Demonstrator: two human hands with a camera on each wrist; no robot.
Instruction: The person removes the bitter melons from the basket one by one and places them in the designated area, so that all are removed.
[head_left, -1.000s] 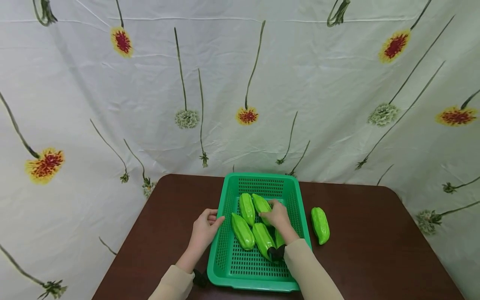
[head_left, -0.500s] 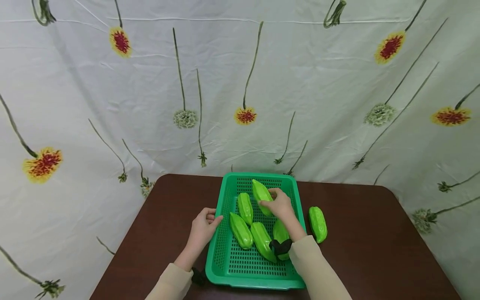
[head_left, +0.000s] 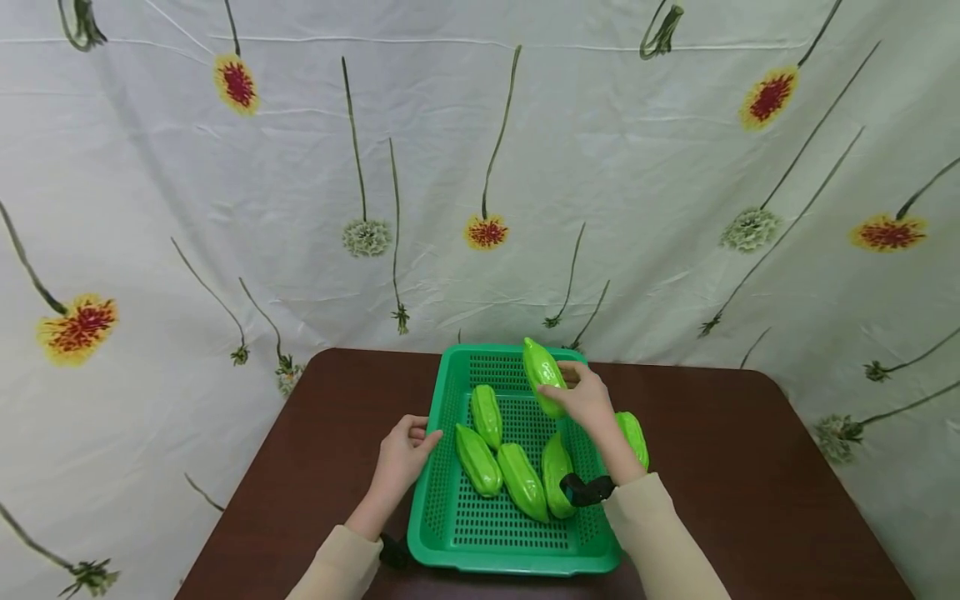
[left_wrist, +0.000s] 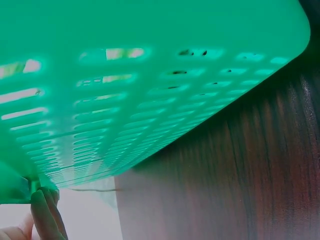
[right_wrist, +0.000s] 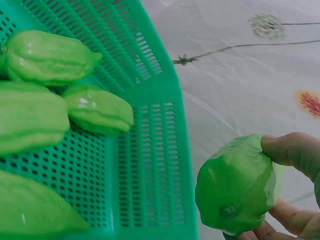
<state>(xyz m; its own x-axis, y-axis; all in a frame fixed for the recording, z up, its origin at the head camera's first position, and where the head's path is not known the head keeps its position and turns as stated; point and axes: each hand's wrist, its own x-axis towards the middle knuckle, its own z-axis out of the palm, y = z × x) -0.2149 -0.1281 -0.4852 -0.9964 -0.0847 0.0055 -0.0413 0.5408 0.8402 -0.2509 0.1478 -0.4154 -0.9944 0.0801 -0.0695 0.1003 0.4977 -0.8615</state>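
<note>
A green bumpy vegetable is pinched between the thumb and fingers of my right hand, above the far right part of the green basket. The right wrist view shows that vegetable held from its side by my right hand. Several like vegetables lie in the basket, one of them at its left. My left hand grips the basket's left rim between thumb and fingers; in the left wrist view, fingertips touch the basket's edge.
Another green vegetable lies on the dark brown table to the right of the basket, partly hidden by my right forearm. A white cloth with printed flowers hangs behind the table's far edge.
My right hand has lifted the vegetable from among the others and moved it up and to the right. My left hand has stayed at the rim, and the view has shifted slightly.
</note>
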